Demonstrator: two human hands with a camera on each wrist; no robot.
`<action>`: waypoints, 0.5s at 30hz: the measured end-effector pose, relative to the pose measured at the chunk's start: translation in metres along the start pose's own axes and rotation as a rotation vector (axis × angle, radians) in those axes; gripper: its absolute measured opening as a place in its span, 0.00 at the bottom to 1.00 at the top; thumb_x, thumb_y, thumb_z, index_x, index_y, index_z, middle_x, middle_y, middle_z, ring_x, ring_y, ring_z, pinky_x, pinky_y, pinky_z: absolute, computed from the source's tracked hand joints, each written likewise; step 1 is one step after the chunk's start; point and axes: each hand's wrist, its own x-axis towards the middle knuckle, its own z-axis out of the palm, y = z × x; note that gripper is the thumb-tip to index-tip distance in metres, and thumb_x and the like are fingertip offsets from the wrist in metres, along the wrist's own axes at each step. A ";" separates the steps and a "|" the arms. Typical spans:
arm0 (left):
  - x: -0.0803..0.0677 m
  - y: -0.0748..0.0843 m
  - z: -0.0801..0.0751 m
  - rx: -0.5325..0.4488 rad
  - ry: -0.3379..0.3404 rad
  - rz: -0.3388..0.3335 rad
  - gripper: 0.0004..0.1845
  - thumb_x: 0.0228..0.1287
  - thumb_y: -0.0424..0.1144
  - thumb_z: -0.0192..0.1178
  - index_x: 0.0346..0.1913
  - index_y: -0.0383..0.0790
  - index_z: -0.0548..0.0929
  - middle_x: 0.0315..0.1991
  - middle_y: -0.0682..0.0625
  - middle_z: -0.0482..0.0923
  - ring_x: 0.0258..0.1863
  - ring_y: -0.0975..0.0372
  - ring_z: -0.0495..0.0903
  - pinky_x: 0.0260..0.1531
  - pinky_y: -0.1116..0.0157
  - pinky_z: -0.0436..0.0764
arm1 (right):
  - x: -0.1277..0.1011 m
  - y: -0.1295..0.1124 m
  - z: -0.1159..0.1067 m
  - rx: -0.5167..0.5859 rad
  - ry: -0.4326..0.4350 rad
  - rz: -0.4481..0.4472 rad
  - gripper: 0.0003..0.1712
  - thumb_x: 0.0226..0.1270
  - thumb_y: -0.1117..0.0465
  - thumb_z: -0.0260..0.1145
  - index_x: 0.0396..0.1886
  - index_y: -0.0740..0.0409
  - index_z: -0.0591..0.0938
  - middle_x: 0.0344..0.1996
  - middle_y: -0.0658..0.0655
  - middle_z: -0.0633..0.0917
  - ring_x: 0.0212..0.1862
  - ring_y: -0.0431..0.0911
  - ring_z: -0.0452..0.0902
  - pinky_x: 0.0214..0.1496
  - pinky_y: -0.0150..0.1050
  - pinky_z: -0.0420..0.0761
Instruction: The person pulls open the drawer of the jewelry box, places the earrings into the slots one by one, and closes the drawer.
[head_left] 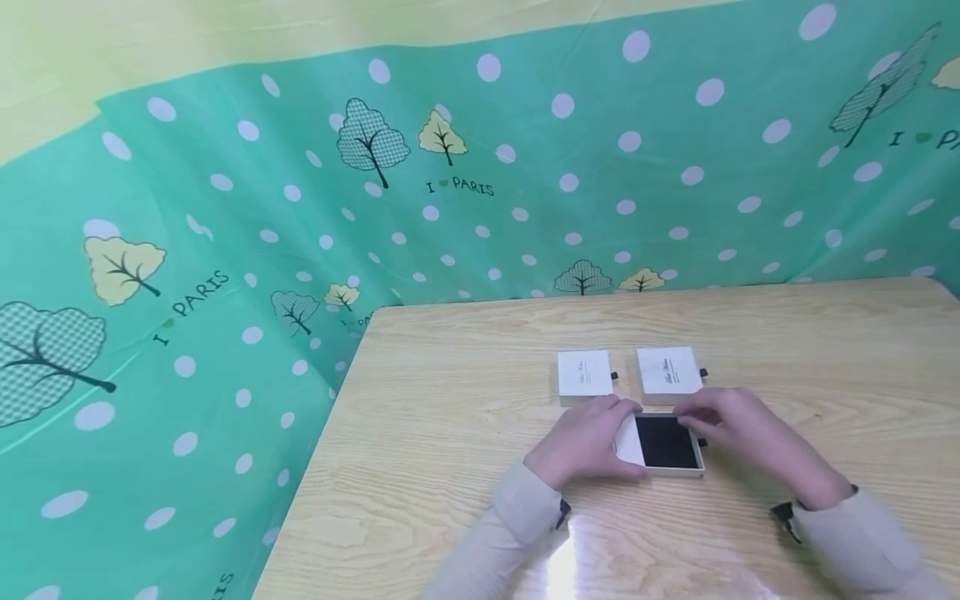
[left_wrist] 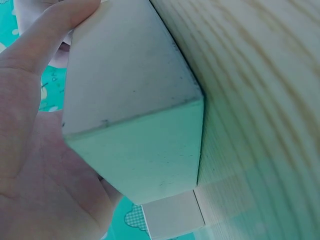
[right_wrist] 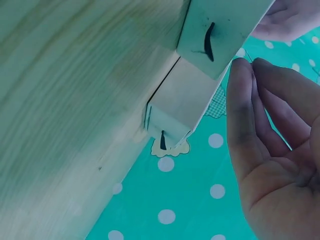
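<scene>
A small white drawer box lies on the table, its drawer slid out to the right and showing a black lining. My left hand grips the box's sleeve from the left, thumb along the near side and fingers at the far side. In the left wrist view the thumb presses the white box. At the drawer's far right corner, my right hand has thumb and fingertips pinched together. A thin dark line, like a thread or chain, shows at those fingertips in the right wrist view; its kind is unclear.
Two more white boxes stand behind, one at left and one at right, each with a dark pull tab on its right side. They sit close to the opened box. A green dotted curtain hangs behind the wooden table.
</scene>
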 end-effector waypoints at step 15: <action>-0.001 -0.002 0.001 -0.023 -0.002 0.001 0.45 0.46 0.71 0.69 0.67 0.56 0.71 0.53 0.61 0.76 0.43 0.72 0.72 0.40 0.75 0.72 | 0.007 -0.011 0.013 -0.064 -0.068 -0.090 0.05 0.57 0.68 0.72 0.33 0.58 0.89 0.32 0.53 0.89 0.37 0.50 0.85 0.41 0.47 0.85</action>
